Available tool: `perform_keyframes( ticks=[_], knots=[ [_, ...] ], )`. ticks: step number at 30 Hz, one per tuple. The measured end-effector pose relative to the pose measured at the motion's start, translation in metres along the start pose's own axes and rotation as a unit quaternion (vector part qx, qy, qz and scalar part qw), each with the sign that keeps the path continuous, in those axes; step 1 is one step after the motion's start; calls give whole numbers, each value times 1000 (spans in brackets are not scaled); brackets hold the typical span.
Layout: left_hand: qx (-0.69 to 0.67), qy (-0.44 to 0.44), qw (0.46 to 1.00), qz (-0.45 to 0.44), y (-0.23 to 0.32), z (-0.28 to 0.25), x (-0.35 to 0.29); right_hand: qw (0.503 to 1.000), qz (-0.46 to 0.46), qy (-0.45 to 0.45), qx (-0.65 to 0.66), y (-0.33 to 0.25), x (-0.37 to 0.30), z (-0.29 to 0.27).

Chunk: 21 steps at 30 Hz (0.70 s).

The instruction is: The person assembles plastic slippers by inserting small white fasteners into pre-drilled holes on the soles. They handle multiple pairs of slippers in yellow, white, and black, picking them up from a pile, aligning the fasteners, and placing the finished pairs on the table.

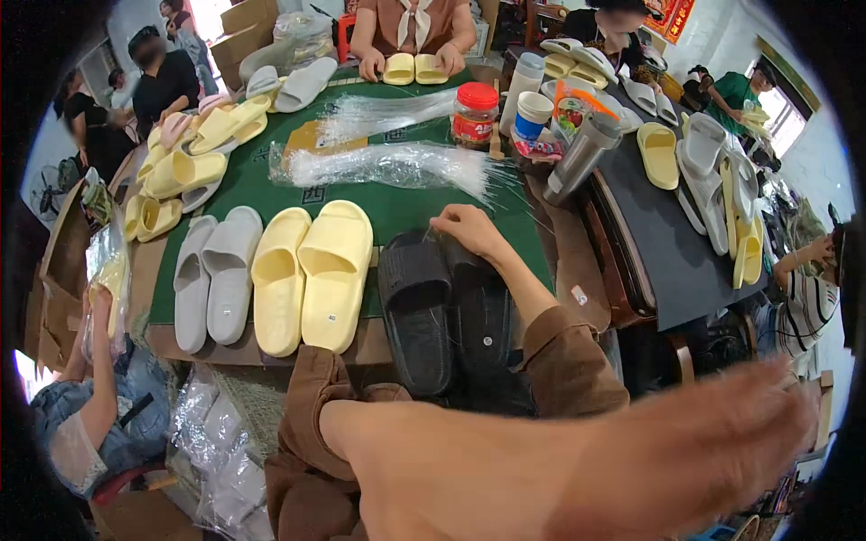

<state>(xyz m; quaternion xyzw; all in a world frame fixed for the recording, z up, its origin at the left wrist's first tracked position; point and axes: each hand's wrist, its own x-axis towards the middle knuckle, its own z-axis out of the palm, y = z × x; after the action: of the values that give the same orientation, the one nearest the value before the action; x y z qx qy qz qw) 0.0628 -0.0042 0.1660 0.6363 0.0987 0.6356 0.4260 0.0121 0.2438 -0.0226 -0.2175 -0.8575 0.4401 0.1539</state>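
Note:
A pair of black slippers lies at the table's front edge, the left slipper [417, 316] beside the right slipper [481, 316]. My right hand [465, 227] is at their far ends, thumb and fingertips pinched together. What they pinch is too small to make out. Close to the camera, my left hand [686, 442] stretches across to the lower right, its fingers smeared by motion. To the left of the black pair stand yellow slippers [336, 261] and grey slippers [230, 270]. Bundles of thin clear plastic strands [388, 169] lie beyond.
A red-lidded jar [475, 115], a paper cup [533, 115] and a steel flask [585, 155] stand at the back right of the green tabletop [244, 194]. More slippers [185, 171] are piled at left. A co-worker's hands [447, 61] hold yellow slippers opposite; other people work around.

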Motion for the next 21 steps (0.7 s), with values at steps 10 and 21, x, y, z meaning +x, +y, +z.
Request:
perform_keyframes(
  ticks=[10,21],
  knots=[
    [-60,-79,995,-11,-5,15,-3,1000,11,11,16,-2,-5,2],
    [-29,-110,992,-51,-8,12,-6,998,3,29,54,-4,-4,5]
  ],
)
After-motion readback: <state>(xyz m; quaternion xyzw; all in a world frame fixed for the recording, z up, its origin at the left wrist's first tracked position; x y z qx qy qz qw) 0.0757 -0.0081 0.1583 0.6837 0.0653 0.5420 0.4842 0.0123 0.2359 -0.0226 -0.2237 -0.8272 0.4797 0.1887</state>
